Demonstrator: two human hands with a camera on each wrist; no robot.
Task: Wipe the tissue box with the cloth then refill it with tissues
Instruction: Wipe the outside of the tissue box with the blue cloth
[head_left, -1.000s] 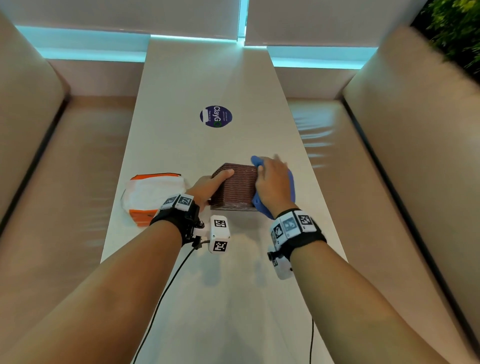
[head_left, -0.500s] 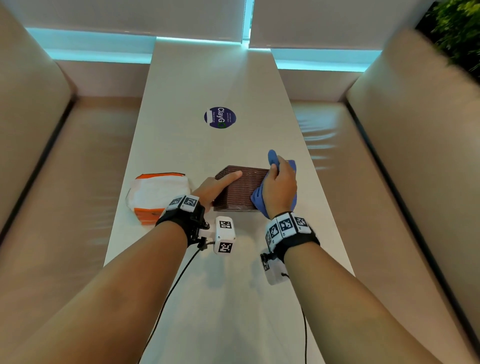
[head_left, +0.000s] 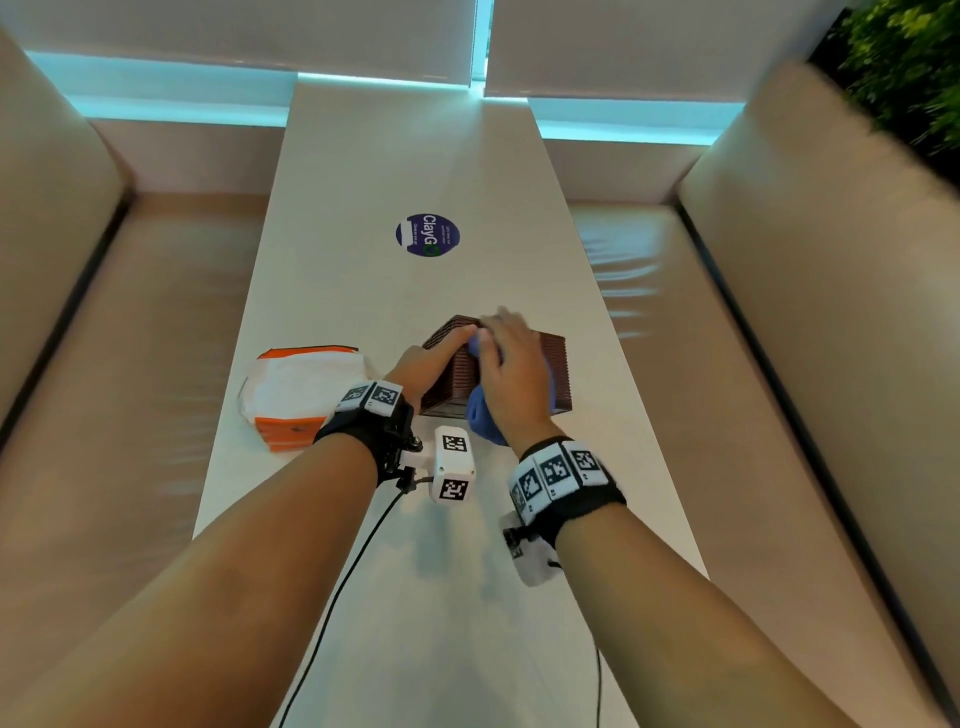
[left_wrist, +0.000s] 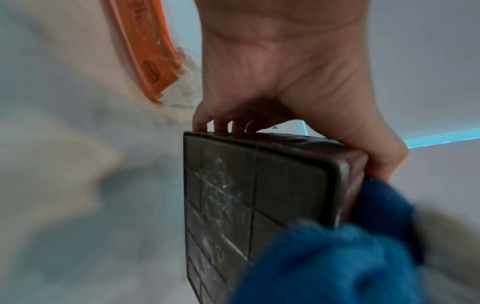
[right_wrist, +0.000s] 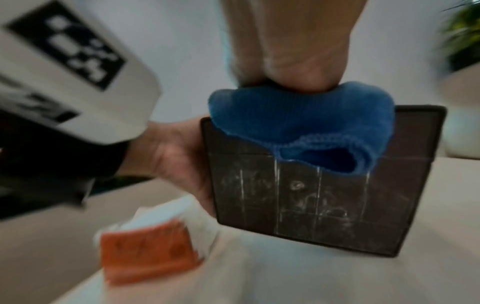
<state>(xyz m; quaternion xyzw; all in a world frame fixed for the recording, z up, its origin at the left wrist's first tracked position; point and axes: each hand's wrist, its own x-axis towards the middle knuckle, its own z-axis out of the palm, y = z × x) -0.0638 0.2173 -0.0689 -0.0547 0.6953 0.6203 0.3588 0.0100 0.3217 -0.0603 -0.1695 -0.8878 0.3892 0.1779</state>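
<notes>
Two padded benches (head_left: 810, 395) flank my long white desk (head_left: 395, 156), which runs away from me toward a window band glowing teal under white blinds; green foliage (head_left: 904, 62) shows at the upper right. One round blue sticker (head_left: 427, 235) sits on the desk farther out.

I count one brown ribbed box (head_left: 556, 374), one blue cloth (head_left: 480, 421) and one orange-and-white tissue pack (head_left: 301, 389). My box stands near the middle of the desk, tipped so its underside faces me, with the pack just left of it, close to my left wrist.

My left hand (head_left: 421, 364) grips the box on its left side: the fingers curl over one edge and the thumb lies along the top. My right hand (head_left: 511, 374) presses the cloth flat against the top of the box, palm down, fingers spread over the bunched fabric, which hangs down the near face.

From the head view I see only ribbed sides. Both wrist views show the box's dark underside (left_wrist: 233, 195), a scuffed grid with pale scratch marks; the right wrist view adds a small round mark at its centre (right_wrist: 297, 186) and a fold of cloth (right_wrist: 306, 127) drooping over it. Each wrist view is blurred at the edges.
</notes>
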